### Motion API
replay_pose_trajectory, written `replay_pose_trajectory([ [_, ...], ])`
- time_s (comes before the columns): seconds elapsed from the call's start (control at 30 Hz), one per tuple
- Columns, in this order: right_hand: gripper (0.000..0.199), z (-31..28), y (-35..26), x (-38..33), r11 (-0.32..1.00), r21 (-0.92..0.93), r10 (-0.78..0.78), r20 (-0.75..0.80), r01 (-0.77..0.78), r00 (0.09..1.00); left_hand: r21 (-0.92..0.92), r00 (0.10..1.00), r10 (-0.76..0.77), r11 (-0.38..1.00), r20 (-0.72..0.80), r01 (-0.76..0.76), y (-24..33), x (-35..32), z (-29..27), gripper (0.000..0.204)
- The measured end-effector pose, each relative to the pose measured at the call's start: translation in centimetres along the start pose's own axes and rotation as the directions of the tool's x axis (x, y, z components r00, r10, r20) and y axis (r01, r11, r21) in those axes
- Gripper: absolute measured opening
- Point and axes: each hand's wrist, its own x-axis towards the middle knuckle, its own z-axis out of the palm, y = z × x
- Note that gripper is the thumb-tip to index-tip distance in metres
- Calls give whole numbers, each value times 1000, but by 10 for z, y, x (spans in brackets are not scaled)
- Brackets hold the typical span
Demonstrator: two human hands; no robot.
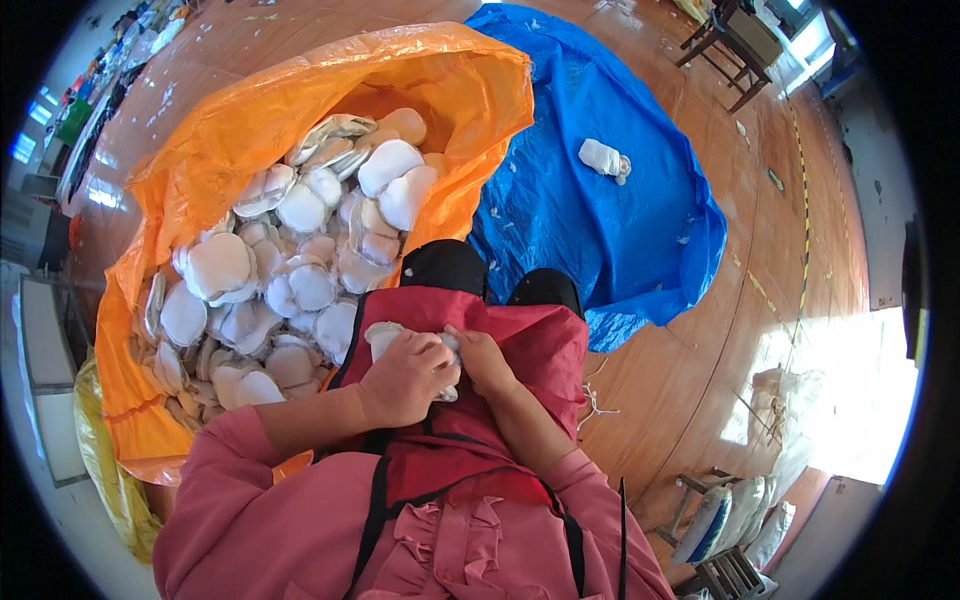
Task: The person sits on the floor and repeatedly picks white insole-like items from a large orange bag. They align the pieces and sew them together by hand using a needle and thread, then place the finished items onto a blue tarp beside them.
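Observation:
Over my lap, a small bundle of white pads (381,336) is in my hands. My left hand (408,376) is closed round it, fingers curled over the top. From the other side, my right hand (482,362) grips the bundle's edge with thumb and fingers together. The fingers cover most of the bundle, so how many pads it holds cannot be seen. A red apron (530,345) is spread beneath my hands. Close by on the left, a wide-mouthed orange sack (255,98) is filled with many loose, round white pads (217,265).
A blue sheet or sack (640,240) lies on the floor ahead and right, a wrapped white bundle (602,158) on it. A wooden stool (735,50) stands far right. Several cushion-like packs (715,515) are near right. A yellow sack (105,455) lies left.

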Motion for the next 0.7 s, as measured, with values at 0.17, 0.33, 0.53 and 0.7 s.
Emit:
replay_pose_trajectory([
  [0.17, 28, -10, 16, 20, 995, 73, 59, 68, -64, 996, -145, 993, -91, 986, -79, 79, -19, 12, -1, 35],
  [0.33, 18, -10, -18, 6, 934, 190, -306, -18, 304, 952, -290, 980, -161, 949, -114, 122, -40, 11, -8, 41],
  [0.53, 31, -14, -20, 4, 775, 417, -588, 200, 475, 784, -652, 933, -360, 701, 25, 288, -72, -2, -11, 47],
  [0.7, 30, -6, -24, 10, 761, 459, -577, 159, 458, 801, -893, 850, -481, 257, 214, 370, -72, -7, -9, 47],
])
